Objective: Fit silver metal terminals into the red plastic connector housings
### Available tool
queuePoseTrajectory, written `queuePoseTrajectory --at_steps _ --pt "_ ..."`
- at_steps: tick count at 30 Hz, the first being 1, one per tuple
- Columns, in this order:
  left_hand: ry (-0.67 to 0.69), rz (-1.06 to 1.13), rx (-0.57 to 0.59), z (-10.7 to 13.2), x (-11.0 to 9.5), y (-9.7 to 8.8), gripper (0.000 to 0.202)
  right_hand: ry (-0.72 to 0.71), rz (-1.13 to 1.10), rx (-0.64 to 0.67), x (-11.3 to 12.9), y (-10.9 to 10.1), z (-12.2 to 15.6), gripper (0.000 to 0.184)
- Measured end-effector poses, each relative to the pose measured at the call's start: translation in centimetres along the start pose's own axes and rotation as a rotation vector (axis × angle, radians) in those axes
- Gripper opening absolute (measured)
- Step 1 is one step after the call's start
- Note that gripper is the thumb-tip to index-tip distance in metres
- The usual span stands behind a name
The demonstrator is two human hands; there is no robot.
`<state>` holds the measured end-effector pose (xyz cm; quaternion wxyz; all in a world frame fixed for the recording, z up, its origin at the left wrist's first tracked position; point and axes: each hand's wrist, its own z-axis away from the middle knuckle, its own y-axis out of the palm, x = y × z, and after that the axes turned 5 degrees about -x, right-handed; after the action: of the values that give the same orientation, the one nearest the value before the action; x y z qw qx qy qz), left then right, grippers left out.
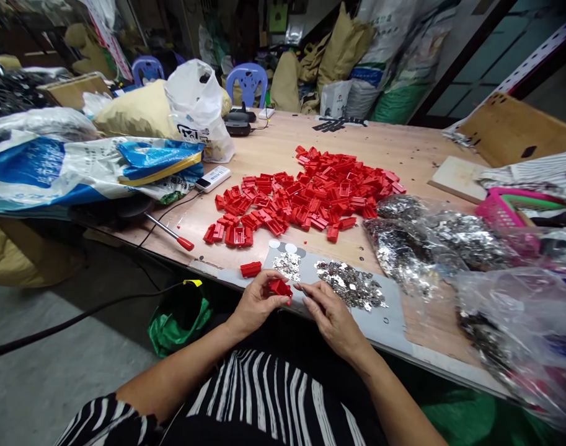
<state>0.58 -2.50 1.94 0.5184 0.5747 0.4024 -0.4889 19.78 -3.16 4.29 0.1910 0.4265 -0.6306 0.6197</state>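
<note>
My left hand [259, 300] is closed around a small red plastic part [279, 287] at the table's near edge. Close by on the right, my right hand [328, 310] pinches something small and thin, too small to name, with its tip near the red part. Another red part [251, 269] lies alone just beyond my left hand. Beyond my hands, a small heap of shiny metal pieces [287, 265] and a larger heap of metal pieces [350, 284] rest on a grey sheet [385, 319]. A wide pile of red parts [305, 192] spreads over the middle of the table.
Clear bags of metal pieces [403, 241] crowd the right side, near a pink basket [501, 207]. To the left lie a red-tipped tool [171, 232], a white power bank [214, 178] and blue-white sacks [54, 167]. A green bag [180, 322] hangs below the edge.
</note>
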Motion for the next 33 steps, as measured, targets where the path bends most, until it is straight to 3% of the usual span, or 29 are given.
queuePoseTrajectory --at_steps 4,8,27,33 --pt "0.225 -0.479 0.029 -0.5 0.7 -0.9 0.033 0.032 0.108 -0.021 -0.6 1.1 0.7 0.028" --pt "0.337 -0.647 0.106 -1.1 1.0 -1.0 0.035 0.031 0.154 -0.018 -0.7 1.4 0.6 0.017" --pt "0.339 -0.656 0.151 -1.9 1.0 -1.2 0.034 0.016 0.149 0.07 -1.5 1.1 -0.1 0.017" --pt "0.344 -0.665 0.133 -1.8 1.2 -1.2 0.032 0.08 0.197 0.085 -0.5 1.1 -0.2 0.017"
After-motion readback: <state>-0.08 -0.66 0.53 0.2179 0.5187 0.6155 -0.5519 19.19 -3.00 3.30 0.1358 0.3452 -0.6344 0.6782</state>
